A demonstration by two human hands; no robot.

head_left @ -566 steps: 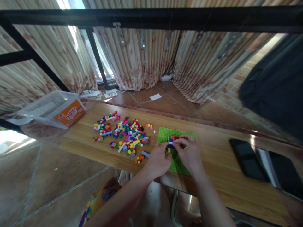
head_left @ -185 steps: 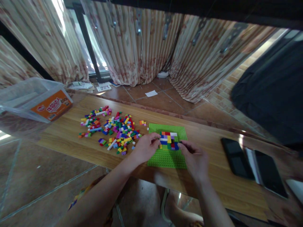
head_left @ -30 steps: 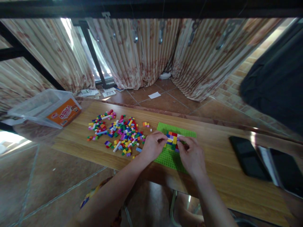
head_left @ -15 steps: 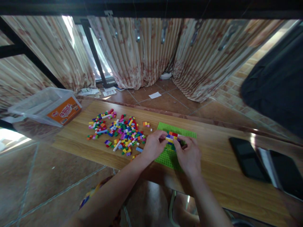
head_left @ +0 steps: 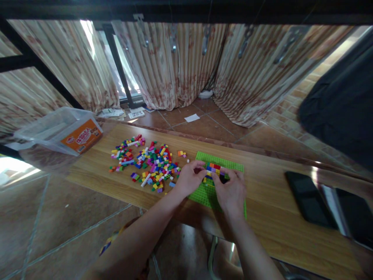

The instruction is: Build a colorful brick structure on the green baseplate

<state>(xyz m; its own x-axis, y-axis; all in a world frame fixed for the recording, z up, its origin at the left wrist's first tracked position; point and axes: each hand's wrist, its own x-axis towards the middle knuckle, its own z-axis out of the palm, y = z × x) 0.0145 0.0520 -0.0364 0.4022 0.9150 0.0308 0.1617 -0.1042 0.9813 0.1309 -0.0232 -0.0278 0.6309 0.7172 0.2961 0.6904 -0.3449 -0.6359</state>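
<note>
The green studded baseplate [head_left: 205, 197] lies flat on the bench [head_left: 268, 198], and the multicoloured brick structure [head_left: 215, 167] is on its far half. The left hand [head_left: 190, 179] reaches over the left edge of the baseplate, and the right hand [head_left: 231, 189] is above its right part.

The most important relation is this: the structure lies between the 2 hands, to the right of the left fingers and to the left of the right fingers. Its long axis goes from side to side, roughly parallel with the far edge of the baseplate. Neither hand is clearly nearer, but the right thumb covers some of the structure's near side.

In both hands the thumb and index finger stand with a narrow gap. I cannot tell if they pinch a brick, because the tips hide the contact.

To the left of the baseplate is a pile of loose bricks [head_left: 159, 165]; farther left is the clear plastic bin [head_left: 60, 130] with an orange label [head_left: 82, 136]. Well to the right lies a black tablet-like device [head_left: 310, 198].
</note>
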